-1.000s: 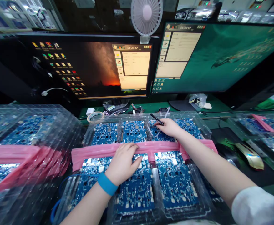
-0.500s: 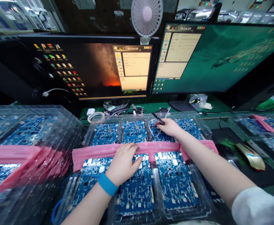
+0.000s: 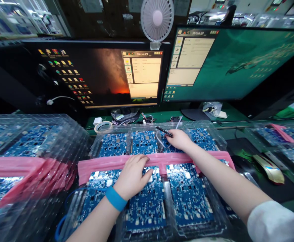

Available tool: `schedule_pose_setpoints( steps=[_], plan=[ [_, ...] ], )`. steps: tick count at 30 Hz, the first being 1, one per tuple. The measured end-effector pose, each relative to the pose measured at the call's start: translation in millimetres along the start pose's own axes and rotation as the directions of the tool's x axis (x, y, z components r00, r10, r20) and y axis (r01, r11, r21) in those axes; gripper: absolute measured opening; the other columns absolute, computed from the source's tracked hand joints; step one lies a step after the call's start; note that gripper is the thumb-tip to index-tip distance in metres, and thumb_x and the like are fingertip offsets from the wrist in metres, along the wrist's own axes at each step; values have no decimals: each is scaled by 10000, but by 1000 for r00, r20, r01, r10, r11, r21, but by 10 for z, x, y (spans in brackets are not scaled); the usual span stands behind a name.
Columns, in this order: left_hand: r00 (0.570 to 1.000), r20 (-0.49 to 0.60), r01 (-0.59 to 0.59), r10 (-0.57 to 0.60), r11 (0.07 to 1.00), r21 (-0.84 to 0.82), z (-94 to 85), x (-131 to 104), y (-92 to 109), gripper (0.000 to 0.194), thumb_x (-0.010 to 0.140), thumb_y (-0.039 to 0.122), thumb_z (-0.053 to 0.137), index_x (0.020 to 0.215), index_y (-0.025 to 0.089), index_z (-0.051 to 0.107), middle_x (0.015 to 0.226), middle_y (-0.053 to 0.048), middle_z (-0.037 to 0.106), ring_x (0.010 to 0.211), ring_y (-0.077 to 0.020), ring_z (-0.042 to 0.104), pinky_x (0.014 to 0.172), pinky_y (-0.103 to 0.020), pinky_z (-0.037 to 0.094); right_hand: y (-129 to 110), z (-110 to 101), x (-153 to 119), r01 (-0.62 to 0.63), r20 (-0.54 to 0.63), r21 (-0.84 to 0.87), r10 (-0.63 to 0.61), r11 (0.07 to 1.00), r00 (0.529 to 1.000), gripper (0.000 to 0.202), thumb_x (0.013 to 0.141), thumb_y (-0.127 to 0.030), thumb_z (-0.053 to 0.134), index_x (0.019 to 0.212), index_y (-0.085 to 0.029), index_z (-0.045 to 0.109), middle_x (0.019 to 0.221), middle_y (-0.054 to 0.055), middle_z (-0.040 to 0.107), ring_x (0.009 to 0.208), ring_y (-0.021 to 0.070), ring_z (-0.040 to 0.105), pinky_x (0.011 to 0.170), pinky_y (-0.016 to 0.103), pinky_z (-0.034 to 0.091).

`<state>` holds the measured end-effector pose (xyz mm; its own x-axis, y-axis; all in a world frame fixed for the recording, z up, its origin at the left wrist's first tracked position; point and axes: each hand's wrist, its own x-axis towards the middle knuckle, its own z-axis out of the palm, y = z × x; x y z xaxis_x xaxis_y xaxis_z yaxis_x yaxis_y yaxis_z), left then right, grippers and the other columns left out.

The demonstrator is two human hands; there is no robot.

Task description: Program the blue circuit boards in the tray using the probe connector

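A clear plastic tray [image 3: 168,201] holds several blue circuit boards [image 3: 189,198] in two rows, with a pink foam strip [image 3: 99,163] across its middle. My left hand [image 3: 133,176], wearing a blue wristband [image 3: 115,198], lies flat on the strip and the board below it, fingers spread and holding nothing. At the back row my right hand [image 3: 178,138] is closed on a black pen [image 3: 164,131], which points left over the boards. A thin whitish cable tie [image 3: 159,139] loops beside that hand, its end standing up behind.
Stacked trays of boards with pink strips [image 3: 23,168] stand at the left. Two monitors [image 3: 106,74] and a small fan [image 3: 157,18] are at the back. A roll of tape [image 3: 103,126] sits behind the tray. On the right are a gold mouse [image 3: 269,168] and another tray [image 3: 285,134].
My right hand has shifted slightly left with the pen, which now lies flatter. The loop beside it has also moved left. My left hand rests in the same place.
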<state>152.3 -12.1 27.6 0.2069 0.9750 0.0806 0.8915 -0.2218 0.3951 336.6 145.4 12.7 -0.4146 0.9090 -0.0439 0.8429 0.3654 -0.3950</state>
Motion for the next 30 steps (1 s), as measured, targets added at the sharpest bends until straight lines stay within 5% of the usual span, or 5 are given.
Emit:
schedule_pose_setpoints(
  steps=[7,21,30],
  plan=[
    [1000,-10,-1,1,1000,-4,5,-5,-3,308,789,350,471,1026,157,514,1070,-75,543,1012,-226,479,890,-391,390,64,37,-31,31,-23,-11,-31,999,999,172,814,-290,466,864,-223,616,782,-13,582,701,127,527,546,177,317],
    [1000,10,-10,10,1000,4,22,-11,-1,313,803,368,443,1017,150,510,1074,-88,531,1016,-226,463,894,-390,372,93,176,-58,85,-80,-121,-95,989,992,115,789,-253,520,727,-183,587,735,-3,558,662,131,496,534,194,279],
    [1000,17,-10,10,1000,0,23,-30,-7,321,805,364,437,1033,149,506,1089,-91,527,1028,-226,455,902,-403,362,207,185,-54,30,-82,29,-28,999,996,128,773,-280,528,807,-207,627,678,-17,567,618,122,516,516,179,316]
  ],
)
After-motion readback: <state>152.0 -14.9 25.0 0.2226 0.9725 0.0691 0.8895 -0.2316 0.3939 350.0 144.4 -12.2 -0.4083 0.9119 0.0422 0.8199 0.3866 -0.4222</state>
